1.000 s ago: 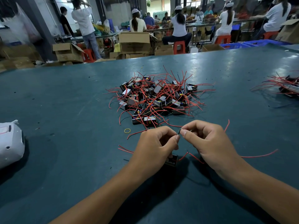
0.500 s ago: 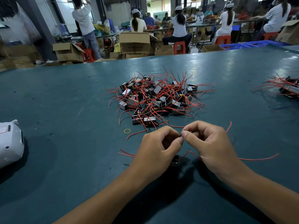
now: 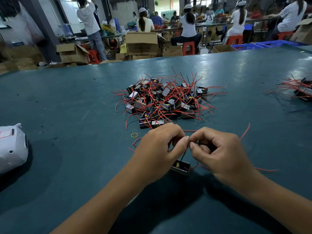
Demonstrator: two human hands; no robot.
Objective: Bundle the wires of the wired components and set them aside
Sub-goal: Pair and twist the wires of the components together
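Observation:
A small black boxed component (image 3: pixel 180 167) hangs just above the green table under my hands, on a thin black wire (image 3: pixel 184 153). My left hand (image 3: pixel 160 149) and my right hand (image 3: pixel 217 152) meet fingertip to fingertip and both pinch that wire at its top. Red wires (image 3: pixel 265 169) from the component trail out to the right and left on the table. Beyond my hands lies a pile of the same components (image 3: pixel 165 100) tangled in red wires.
A yellow rubber band (image 3: pixel 134 135) lies left of my hands. A white plastic shell (image 3: pixel 11 147) sits at the left edge. Another heap of wired parts (image 3: pixel 298 90) lies far right. People, boxes and stools stand beyond the table's far edge (image 3: pixel 152 59).
My hands have stayed pinched together on the wire. The component under them has come more into view between my hands, with the black wire now showing.

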